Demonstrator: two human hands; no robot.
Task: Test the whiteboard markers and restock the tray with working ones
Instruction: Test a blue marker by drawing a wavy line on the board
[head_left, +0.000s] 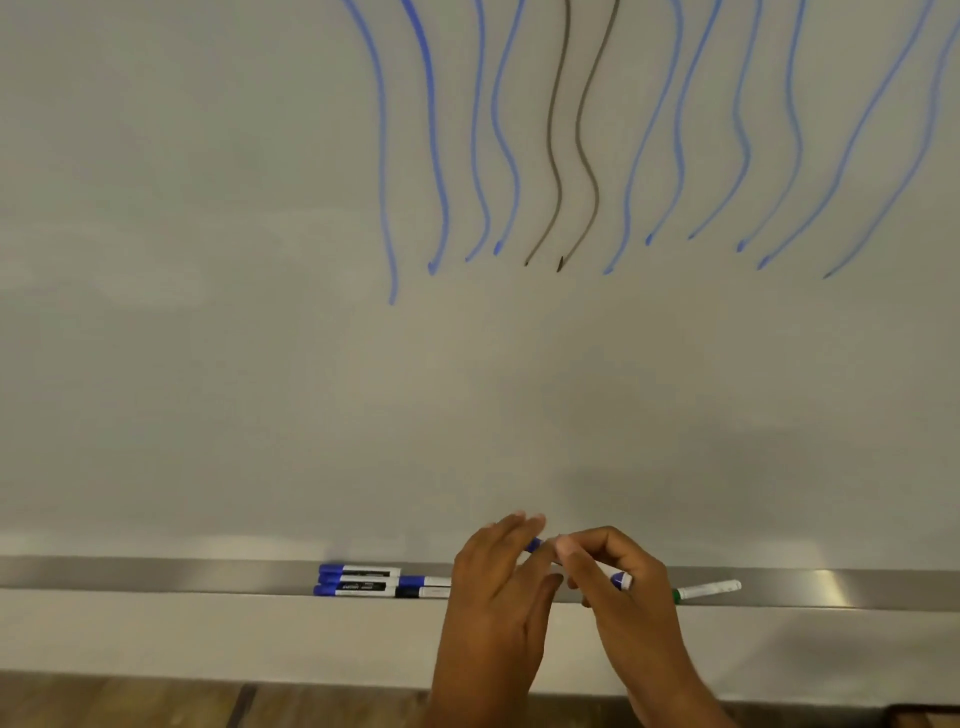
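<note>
**Marker held at tray, both hands engaged**

A blue marker (618, 578) was held just above the metal tray (156, 574), gripped in the curled fingers of the right hand (618, 587). Its far end was pinched by the left hand (498, 577), the other fingers extended. Three blue-capped markers (358, 581) and a green marker (709, 590) were observed lying in the tray. Wavy test lines (561, 156) were noted on the whiteboard (208, 260).

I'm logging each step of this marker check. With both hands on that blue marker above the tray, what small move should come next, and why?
Probably lay the blue-and-white marker in the metal tray. Both the left hand and the right hand grip it low, just above the tray, beside the blue-capped markers already lying there, and far below the wavy test lines. Whether its cap is fully seated cannot be seen.
</note>
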